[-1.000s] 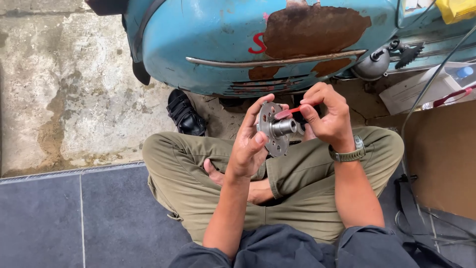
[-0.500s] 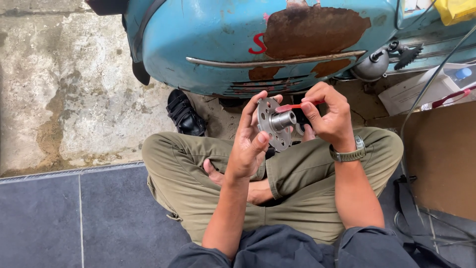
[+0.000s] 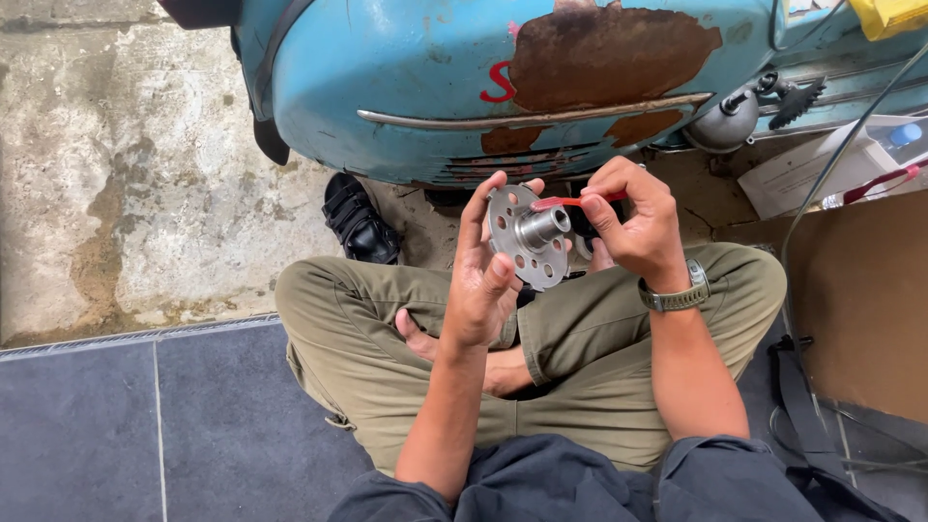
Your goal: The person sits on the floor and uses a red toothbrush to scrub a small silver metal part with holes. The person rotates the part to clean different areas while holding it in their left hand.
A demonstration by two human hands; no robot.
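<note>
My left hand (image 3: 480, 275) holds a round grey metal hub (image 3: 527, 235) upright by its rim; the flange has several holes and a short shaft points toward my right hand. My right hand (image 3: 633, 224), with a grey watch (image 3: 677, 295) on its wrist, pinches a thin red stick-like tool (image 3: 565, 201) whose tip rests by the top of the shaft. Both hands are raised over my crossed legs in olive trousers (image 3: 387, 348).
A blue scooter body (image 3: 406, 87) with rust patches stands right in front of me. A black sandal (image 3: 358, 222) lies under it. Brown cardboard (image 3: 860, 300) and a white box (image 3: 822, 164) are at the right, dark tiles (image 3: 145, 435) at the left.
The hub has turned slightly in my left hand and sits a little higher. The red tool's tip has stayed at the shaft. My legs have not moved.
</note>
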